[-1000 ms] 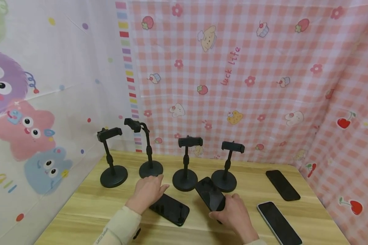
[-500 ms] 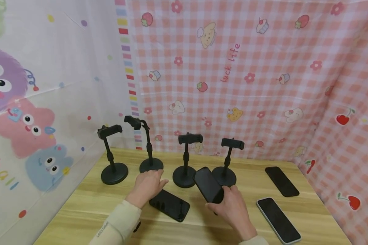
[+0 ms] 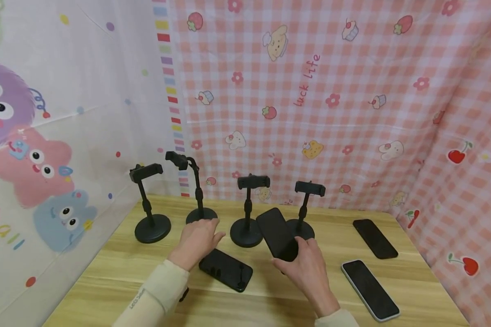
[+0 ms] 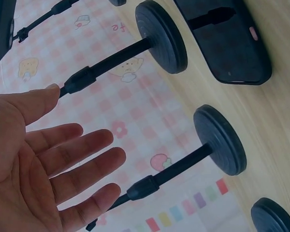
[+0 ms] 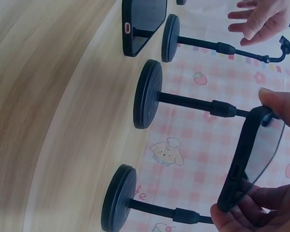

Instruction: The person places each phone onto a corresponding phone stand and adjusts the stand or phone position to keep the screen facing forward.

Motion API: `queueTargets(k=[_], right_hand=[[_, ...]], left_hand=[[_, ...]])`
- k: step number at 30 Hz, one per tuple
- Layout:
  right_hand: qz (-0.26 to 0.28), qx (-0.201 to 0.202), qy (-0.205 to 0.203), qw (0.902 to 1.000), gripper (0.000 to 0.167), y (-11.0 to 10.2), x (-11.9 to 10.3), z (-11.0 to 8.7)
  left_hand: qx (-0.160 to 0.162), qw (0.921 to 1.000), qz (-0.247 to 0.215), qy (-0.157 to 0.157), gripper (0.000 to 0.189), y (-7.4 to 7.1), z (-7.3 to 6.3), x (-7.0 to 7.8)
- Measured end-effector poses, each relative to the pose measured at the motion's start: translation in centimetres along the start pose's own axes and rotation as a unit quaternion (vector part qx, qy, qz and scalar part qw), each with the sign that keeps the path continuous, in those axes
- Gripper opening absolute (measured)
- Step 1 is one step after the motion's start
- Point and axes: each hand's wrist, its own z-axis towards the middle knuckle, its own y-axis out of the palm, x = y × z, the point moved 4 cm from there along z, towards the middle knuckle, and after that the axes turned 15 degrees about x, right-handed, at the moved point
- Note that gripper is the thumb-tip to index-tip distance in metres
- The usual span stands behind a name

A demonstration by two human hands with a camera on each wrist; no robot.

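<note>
Above the desk (image 3: 118,272), near stands (image 3: 245,234) toward its back edge, pinching a phone (image 3: 276,231) in right grip (image 3: 308,268), with left grip (image 3: 196,243) spread.

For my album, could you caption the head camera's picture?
Right hand holds a phone above the table, before four stands; left hand holds nothing.

In the head view, the left hand (image 3: 198,240) hides part of the base of the bent-necked stand (image 3: 198,195) and a corner of the lying phone (image 3: 227,271). The held phone (image 3: 275,231) covers some of the rightmost stand's base (image 3: 307,229), and its own lower end disappears behind the right hand (image 3: 307,268). A small black object (image 3: 183,295) by the left sleeve (image 3: 153,290) is too covered to identify; the sleeve's lettering is too small to read. The bottom edge crops the counter (image 3: 106,272). Each wrist view cuts off its own hand and the lying phone.
</note>
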Motion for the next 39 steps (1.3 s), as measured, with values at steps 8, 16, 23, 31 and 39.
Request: queueTargets(k=[8, 16, 23, 31, 39], right_hand=[[0.027, 0.043, 0.01, 0.9986, 0.092, -0.3, -0.6, 0.1], [0.059, 0.087, 0.012, 0.9944, 0.089, -0.6, -0.9, 0.1], [0.079, 0.117, 0.013, 0.99, 0.091, -1.0, -2.0, 0.5], [0.105, 0.128, 0.007, 0.9862, 0.088, -1.1, -3.5, 1.0], [0.123, 0.133, -0.017, 0.9833, 0.088, -1.0, -4.8, 1.5]], left_hand=[[0.035, 0.9992, -0.012, 0.014, 0.037, -0.6, 0.4, 0.1], [0.069, 0.997, -0.022, 0.026, 0.034, -1.0, 0.9, 0.4], [0.088, 0.9955, -0.02, 0.03, 0.032, -1.5, 1.4, 0.6], [0.143, 0.9878, -0.029, 0.054, 0.038, -2.1, 2.0, 0.7], [0.218, 0.9715, -0.048, 0.081, 0.044, -3.4, 3.5, 1.3]])
